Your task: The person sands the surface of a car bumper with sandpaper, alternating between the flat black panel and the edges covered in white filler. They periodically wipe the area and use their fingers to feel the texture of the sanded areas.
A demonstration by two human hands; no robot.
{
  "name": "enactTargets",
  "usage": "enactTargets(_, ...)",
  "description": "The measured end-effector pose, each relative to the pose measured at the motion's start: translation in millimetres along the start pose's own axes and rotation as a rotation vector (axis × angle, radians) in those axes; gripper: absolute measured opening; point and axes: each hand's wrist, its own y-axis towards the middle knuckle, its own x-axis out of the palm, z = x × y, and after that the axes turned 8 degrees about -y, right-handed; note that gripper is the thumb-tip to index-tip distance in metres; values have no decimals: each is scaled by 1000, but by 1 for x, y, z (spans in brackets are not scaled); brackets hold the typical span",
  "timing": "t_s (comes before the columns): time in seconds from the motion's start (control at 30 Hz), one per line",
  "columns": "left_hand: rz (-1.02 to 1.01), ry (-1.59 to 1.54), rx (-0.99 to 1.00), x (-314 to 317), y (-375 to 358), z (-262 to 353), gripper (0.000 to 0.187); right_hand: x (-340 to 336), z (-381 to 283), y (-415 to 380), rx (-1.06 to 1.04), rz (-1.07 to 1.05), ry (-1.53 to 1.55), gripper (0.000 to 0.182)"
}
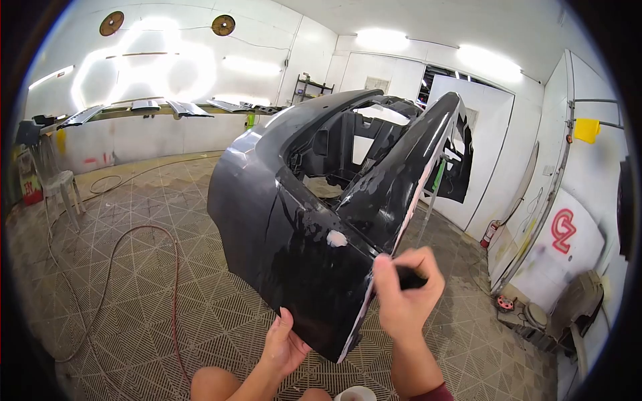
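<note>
A large car body panel (301, 267), grey at its far side and glossy black with wet-looking patches near me, stands in front of me. Its near edge carries a strip of pinkish-white filler, and a pale round patch (337, 238) shows on the black face. My left hand (284, 344) grips the panel's lower edge, thumb on the front and fingers behind. Up at the filler-lined edge is my right hand (408, 291), its fingers curled and thumb pressed in. Something small and black (411, 276) shows inside its grip; I cannot tell what it is.
A white container (356, 393) stands below, between my knees. A red hose (175, 287) loops over the patterned tile floor at left, near a plastic chair (59, 177). At right are a fire extinguisher (490, 234) and a dark stacked part (575, 304) by the wall.
</note>
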Motion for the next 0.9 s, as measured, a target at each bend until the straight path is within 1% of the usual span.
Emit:
enactTargets(0.07, -1, -4, -12, -3, 0, 1, 58, 2, 6, -13, -192, 0, -94, 21)
enactTargets(0.1, 1, -5, -14, -6, 1, 2, 58, 0, 7, -10, -217, -6, -123, 22)
enactTargets(0.17, -34, -17, -27, -12, 1, 0, 56, 1, 3, 3, -219, 9, -157, 22)
enactTargets(0.2, -20, -21, -38, -12, 0, -2, 56, 0, 1, 6, -221, 21, -191, 23)
enactTargets(0.27, 16, 109, -10, -11, -1, -1, 67, 1, 3, 1, -179, 30, -151, 23)
enactTargets(0.33, 26, 95, -8, -13, -1, 1, 66, 1, 14, -16, -412, 27, -210, 23)
enactTargets(0.37, 32, 81, -8, -15, -1, 2, 65, -2, 19, -35, -326, -17, -164, 24)
enactTargets(0.4, 41, 78, -5, -18, -1, 2, 65, -3, 26, -50, -379, -11, -183, 26)
enactTargets(0.47, 24, 108, -1, -21, -2, 2, 65, -2, 31, -69, -410, -13, -138, 26)
enactTargets(0.53, 9, 93, -5, -19, -2, 1, 64, -7, 31, -53, -424, -22, -139, 25)
enactTargets(0.6, 0, 80, -27, -14, -2, 0, 63, -7, 17, -22, -503, -3, -281, 24)
enactTargets(0.67, -27, 79, -17, -9, -4, 1, 62, -2, 13, -5, -402, 32, -192, 24)
enactTargets(0.7, -32, 88, -14, -9, -4, 1, 62, -1, 14, -10, -436, 44, -217, 24)
enactTargets(0.73, -21, 82, -18, -11, -4, 2, 62, -1, 21, -23, -441, 24, -160, 24)
enactTargets(0.8, -16, 73, -12, -12, -6, 4, 62, -3, 22, -49, -422, 8, -190, 24)
enactTargets(0.83, -9, 69, -3, -10, -5, 3, 62, -4, 23, -47, -409, 5, -166, 22)
enactTargets(0.9, 12, 74, -17, -8, -6, 1, 62, 2, 12, -9, -443, 40, -188, 21)
